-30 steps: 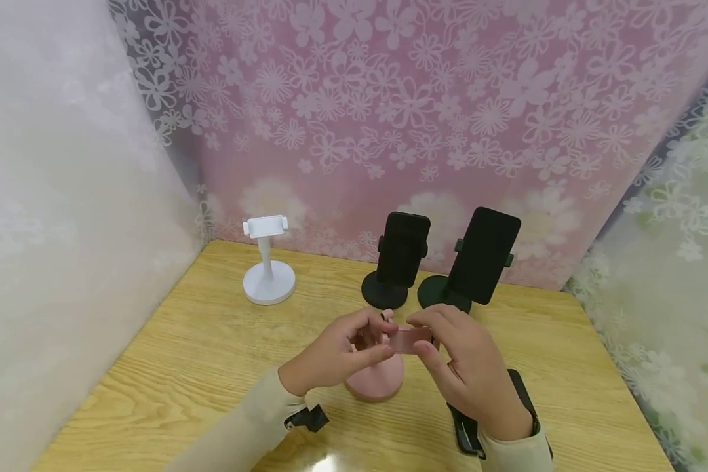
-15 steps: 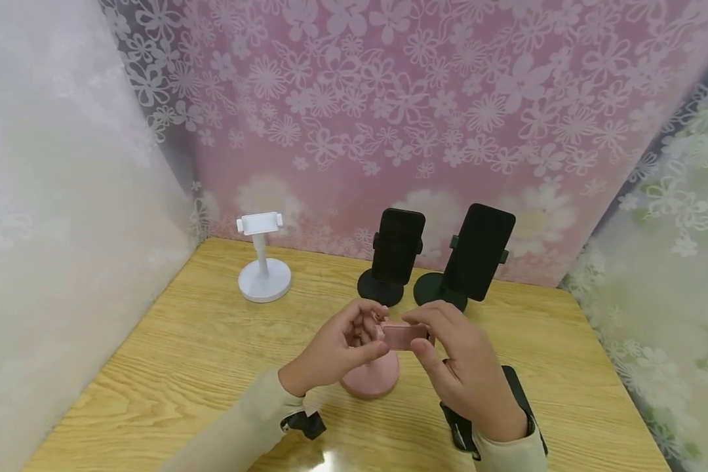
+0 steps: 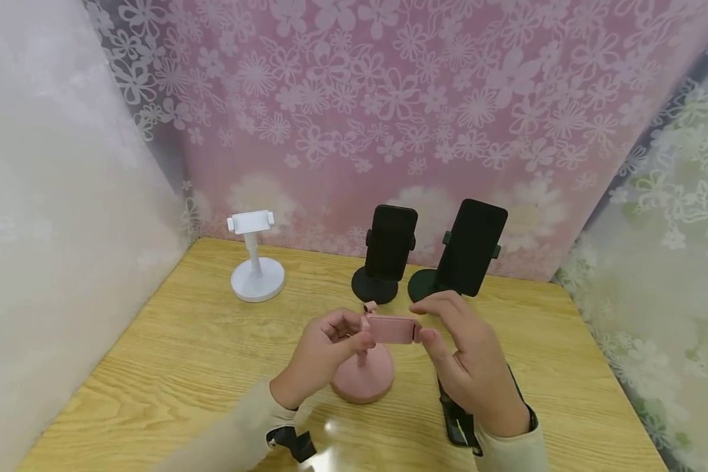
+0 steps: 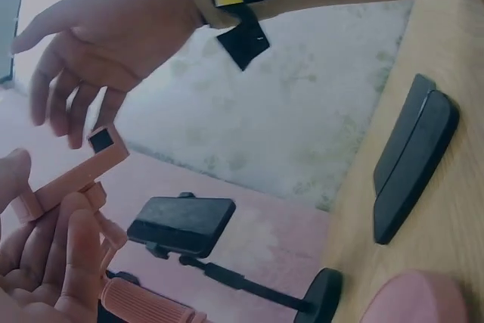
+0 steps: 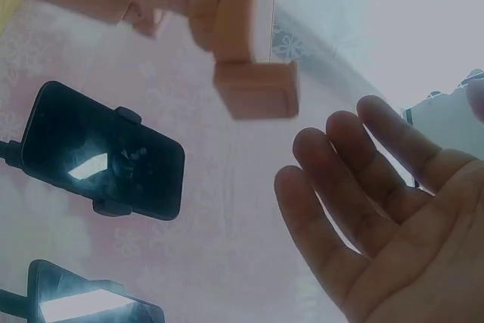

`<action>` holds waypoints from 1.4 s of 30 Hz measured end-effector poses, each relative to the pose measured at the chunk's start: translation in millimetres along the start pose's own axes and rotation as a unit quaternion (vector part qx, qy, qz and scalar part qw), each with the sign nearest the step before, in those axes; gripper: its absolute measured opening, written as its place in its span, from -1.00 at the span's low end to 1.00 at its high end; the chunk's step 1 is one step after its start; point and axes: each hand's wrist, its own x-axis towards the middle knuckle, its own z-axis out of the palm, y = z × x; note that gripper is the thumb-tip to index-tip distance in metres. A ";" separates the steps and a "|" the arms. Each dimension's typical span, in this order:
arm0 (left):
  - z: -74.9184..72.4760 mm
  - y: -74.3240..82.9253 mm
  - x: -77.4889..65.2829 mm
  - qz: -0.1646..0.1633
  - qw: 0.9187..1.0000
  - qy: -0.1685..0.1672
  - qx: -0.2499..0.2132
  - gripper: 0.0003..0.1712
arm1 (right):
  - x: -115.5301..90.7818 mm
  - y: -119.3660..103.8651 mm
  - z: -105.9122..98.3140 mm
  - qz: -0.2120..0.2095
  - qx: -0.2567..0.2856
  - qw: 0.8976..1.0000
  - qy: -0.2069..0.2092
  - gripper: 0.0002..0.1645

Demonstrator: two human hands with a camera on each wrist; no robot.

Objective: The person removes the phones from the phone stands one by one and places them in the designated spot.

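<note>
A pink phone stand stands in front of me in the head view, its round base (image 3: 362, 380) on the table. My left hand (image 3: 315, 360) pinches the left end of the stand's phone holder (image 3: 391, 330) between thumb and fingers. My right hand (image 3: 474, 360) is held off the holder's right end, thumb and fingers spread apart. The right wrist view shows a gap between the right fingers (image 5: 325, 225) and the holder's end clip (image 5: 257, 90). In the left wrist view, the left fingers (image 4: 79, 255) lie behind the holder.
Two dark phone stands at the back hold a phone (image 3: 391, 242) and a larger phone (image 3: 472, 248). Back left stands a white phone stand (image 3: 254, 262) with nothing in its holder. Dark phones (image 4: 416, 160) lie on the table, partly hidden by my right forearm in the head view.
My right hand has come away from the holder's right end, whose clip now shows. My left fingers have closed in on the left end. The head view has shifted slightly.
</note>
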 end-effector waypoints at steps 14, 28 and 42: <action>-52.2 57.2 13.0 0.024 0.994 0.075 0.080 -0.64 | 4.5 4.8 2.2 0.031 -0.055 0.998 -0.005 -0.69; -82.8 14.7 70.3 0.035 0.987 0.153 0.041 -0.46 | 3.5 11.9 4.0 0.078 -0.072 0.993 -0.040 -0.66; -99.7 -21.4 97.8 -0.018 0.981 0.191 0.030 -0.45 | 5.9 16.7 6.9 0.106 -0.062 0.990 -0.070 -0.63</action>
